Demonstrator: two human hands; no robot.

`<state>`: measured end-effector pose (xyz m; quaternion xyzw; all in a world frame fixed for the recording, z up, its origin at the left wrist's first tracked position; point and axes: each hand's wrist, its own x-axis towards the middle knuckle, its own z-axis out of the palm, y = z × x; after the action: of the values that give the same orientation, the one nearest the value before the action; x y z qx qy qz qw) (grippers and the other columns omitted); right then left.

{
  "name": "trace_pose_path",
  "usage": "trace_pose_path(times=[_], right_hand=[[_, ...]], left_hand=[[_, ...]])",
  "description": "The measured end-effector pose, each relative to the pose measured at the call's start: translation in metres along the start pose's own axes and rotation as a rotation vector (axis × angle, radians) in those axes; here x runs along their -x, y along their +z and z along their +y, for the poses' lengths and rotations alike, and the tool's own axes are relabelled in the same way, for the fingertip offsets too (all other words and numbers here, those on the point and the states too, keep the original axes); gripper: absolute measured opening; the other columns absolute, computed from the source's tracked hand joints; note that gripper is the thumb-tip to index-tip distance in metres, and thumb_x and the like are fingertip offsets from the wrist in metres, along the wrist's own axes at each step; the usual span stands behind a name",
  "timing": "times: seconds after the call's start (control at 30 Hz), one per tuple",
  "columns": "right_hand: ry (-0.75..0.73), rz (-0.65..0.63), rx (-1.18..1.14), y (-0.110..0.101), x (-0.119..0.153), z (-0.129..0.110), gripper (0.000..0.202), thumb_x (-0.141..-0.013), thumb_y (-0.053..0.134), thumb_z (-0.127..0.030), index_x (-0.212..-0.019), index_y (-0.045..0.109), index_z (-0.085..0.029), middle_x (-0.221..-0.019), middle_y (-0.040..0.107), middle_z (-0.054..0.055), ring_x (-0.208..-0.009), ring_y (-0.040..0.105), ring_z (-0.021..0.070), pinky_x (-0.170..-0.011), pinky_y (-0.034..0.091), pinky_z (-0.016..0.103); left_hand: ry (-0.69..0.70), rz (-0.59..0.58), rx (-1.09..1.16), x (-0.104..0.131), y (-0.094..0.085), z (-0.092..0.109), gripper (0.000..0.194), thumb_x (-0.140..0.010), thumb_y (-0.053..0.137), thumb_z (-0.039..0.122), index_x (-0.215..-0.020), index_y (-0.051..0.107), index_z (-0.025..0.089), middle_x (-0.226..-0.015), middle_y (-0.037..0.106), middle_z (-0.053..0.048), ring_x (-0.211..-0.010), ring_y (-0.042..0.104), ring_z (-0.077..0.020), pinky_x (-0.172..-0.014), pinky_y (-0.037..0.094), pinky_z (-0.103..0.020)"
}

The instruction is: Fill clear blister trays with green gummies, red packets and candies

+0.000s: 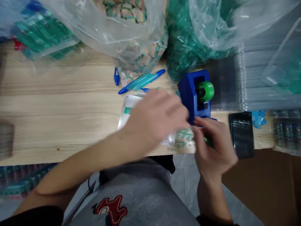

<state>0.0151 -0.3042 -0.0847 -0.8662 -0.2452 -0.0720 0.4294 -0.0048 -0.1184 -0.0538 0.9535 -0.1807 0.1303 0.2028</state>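
The blue tape holder point(188, 94) is on the wooden table point(70, 110), right by the hands, maybe so it is easy to reach. It looks chunky, with a bright green roll point(209, 91) in it. A clear, flat case point(122, 118) with a little green strip point(127, 110) lies partly under the left hand point(158, 117). That hand is blurry. Its bent fingers are close to the curled fingers of the right hand point(215, 147); I cannot tell if either grips anything. Blue pens point(143, 82) lie beyond, perhaps to leave the hands room.
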Motion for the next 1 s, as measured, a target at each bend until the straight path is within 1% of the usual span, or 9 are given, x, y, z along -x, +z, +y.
trace_pose_path(times=[0.1, 0.2, 0.27, 0.33, 0.43, 0.5, 0.6, 0.83, 1.0], right_hand=[[0.346, 0.325, -0.111, -0.016, 0.019, 0.005, 0.016, -0.088, 0.068, -0.024, -0.101, 0.074, -0.028, -0.079, 0.068, 0.001, -0.058, 0.058, 0.013, -0.053, 0.047, 0.029], [0.56, 0.378, -0.227, -0.025, 0.042, 0.013, 0.013, -0.083, 0.072, -0.032, -0.094, 0.076, -0.024, -0.07, 0.066, 0.0, -0.051, 0.053, 0.0109, -0.048, 0.044, 0.026], [0.634, 0.3, -0.257, -0.026, 0.057, 0.018, 0.016, -0.083, 0.072, -0.034, -0.092, 0.075, -0.022, -0.069, 0.066, 0.0, -0.052, 0.054, 0.011, -0.05, 0.045, 0.026], [0.662, 0.205, -0.26, -0.025, 0.069, 0.02, 0.017, -0.084, 0.071, -0.034, -0.093, 0.075, -0.021, -0.067, 0.065, 0.0, -0.052, 0.054, 0.0109, -0.051, 0.046, 0.026], [0.6, 0.065, -0.293, -0.017, 0.077, 0.015, 0.015, -0.086, 0.067, -0.032, -0.094, 0.075, -0.022, -0.068, 0.066, 0.0, -0.053, 0.055, 0.0111, -0.052, 0.047, 0.026], [0.512, -0.006, -0.308, -0.011, 0.075, 0.006, 0.014, -0.087, 0.064, -0.029, -0.093, 0.074, -0.022, -0.071, 0.068, 0.0, -0.052, 0.055, 0.0113, -0.052, 0.049, 0.026], [0.403, -0.075, -0.322, -0.002, 0.07, -0.007, 0.015, -0.087, 0.061, -0.027, -0.094, 0.074, -0.023, -0.076, 0.071, 0.001, -0.05, 0.055, 0.012, -0.054, 0.052, 0.028], [0.404, -0.132, -0.364, 0.006, 0.072, -0.007, 0.018, -0.087, 0.06, -0.029, -0.098, 0.073, -0.021, -0.078, 0.073, 0.004, -0.051, 0.057, 0.0124, -0.052, 0.05, 0.026], [0.402, -0.14, -0.379, 0.009, 0.071, -0.006, 0.019, -0.088, 0.06, -0.028, -0.101, 0.071, -0.02, -0.076, 0.071, 0.002, -0.05, 0.054, 0.0109, -0.056, 0.051, 0.027]], left_hand=[[0.02, -0.035, -0.011, -0.005, 0.042, 0.053, 0.036, -0.101, 0.036, 0.014, -0.083, 0.067, 0.016, -0.081, 0.065, -0.005, -0.083, 0.059, -0.0193, -0.074, 0.042, -0.034], [0.037, -0.087, -0.031, -0.005, 0.059, 0.073, 0.032, -0.101, 0.035, 0.01, -0.106, 0.066, 0.011, -0.097, 0.067, -0.009, -0.091, 0.06, -0.019, -0.081, 0.043, -0.034], [0.073, -0.145, 0.016, 0.007, 0.044, 0.062, 0.029, -0.101, 0.037, 0.013, -0.112, 0.064, 0.011, -0.1, 0.067, -0.009, -0.093, 0.06, -0.0186, -0.083, 0.044, -0.032], [0.051, -0.245, 0.072, 0.027, 0.018, 0.037, 0.024, -0.1, 0.043, 0.017, -0.106, 0.065, 0.013, -0.099, 0.068, -0.007, -0.095, 0.061, -0.0185, -0.083, 0.045, -0.03], [-0.124, -0.423, 0.107, 0.051, -0.017, -0.004, 0.021, -0.099, 0.049, 0.026, -0.094, 0.067, 0.016, -0.094, 0.068, -0.004, -0.086, 0.063, -0.0163, -0.075, 0.045, -0.026], [-0.217, -0.553, 0.2, 0.057, -0.028, -0.022, 0.021, -0.097, 0.052, 0.026, -0.084, 0.066, 0.017, -0.086, 0.067, -0.001, -0.076, 0.061, -0.0127, -0.068, 0.042, -0.021], [-0.261, -0.662, 0.337, 0.055, -0.028, -0.032, 0.018, -0.093, 0.056, 0.023, -0.078, 0.064, 0.017, -0.08, 0.065, 0.002, -0.07, 0.058, -0.0097, -0.064, 0.039, -0.018], [-0.185, -0.665, 0.444, 0.048, -0.022, -0.039, 0.02, -0.092, 0.05, 0.021, -0.077, 0.063, 0.017, -0.075, 0.063, 0.001, -0.069, 0.057, -0.0096, -0.065, 0.041, -0.018], [-0.112, -0.662, 0.223, 0.052, -0.021, -0.027, 0.021, -0.093, 0.046, 0.017, -0.08, 0.062, 0.016, -0.08, 0.063, -0.001, -0.071, 0.058, -0.0109, -0.067, 0.043, -0.02]])
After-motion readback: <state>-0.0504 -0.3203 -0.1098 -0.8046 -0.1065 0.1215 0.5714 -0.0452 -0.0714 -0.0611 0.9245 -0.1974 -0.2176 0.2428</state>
